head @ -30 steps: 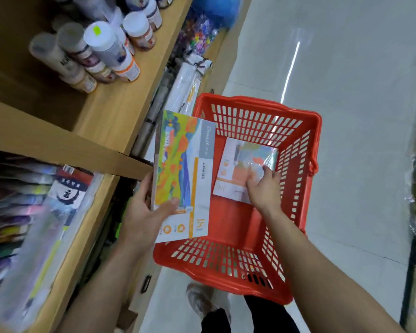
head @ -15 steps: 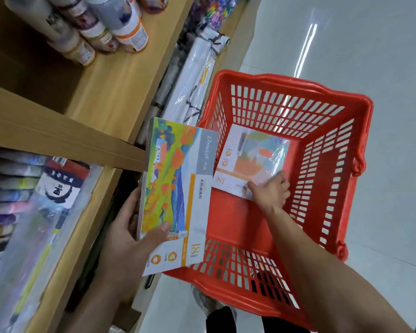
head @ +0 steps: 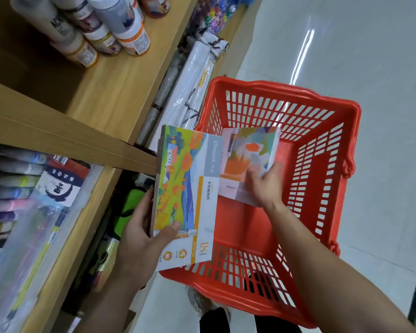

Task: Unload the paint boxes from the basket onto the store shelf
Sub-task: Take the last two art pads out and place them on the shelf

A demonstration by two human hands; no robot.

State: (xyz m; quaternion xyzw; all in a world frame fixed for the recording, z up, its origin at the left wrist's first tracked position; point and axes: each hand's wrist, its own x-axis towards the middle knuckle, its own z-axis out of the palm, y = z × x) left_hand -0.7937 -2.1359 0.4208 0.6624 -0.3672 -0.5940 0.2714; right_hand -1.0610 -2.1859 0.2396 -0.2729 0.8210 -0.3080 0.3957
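While our left hand [head: 139, 236] clamps one paint box [head: 185, 188] by its lower edge, just left of the red basket [head: 240, 227], our right hand [head: 265, 186] grips a second paint box [head: 249, 150], tilted inside the basket. We judge this to be the lifting step. Next, both boxes must travel left of the hands to the wooden shelf [head: 120, 97].

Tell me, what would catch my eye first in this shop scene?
A red basket fills the centre, vivid against the pale floor. The left hand holds a colourful paint box at its left rim, while the right hand grips a second paint box inside it. Paint bottles crowd the wooden shelf at upper left.
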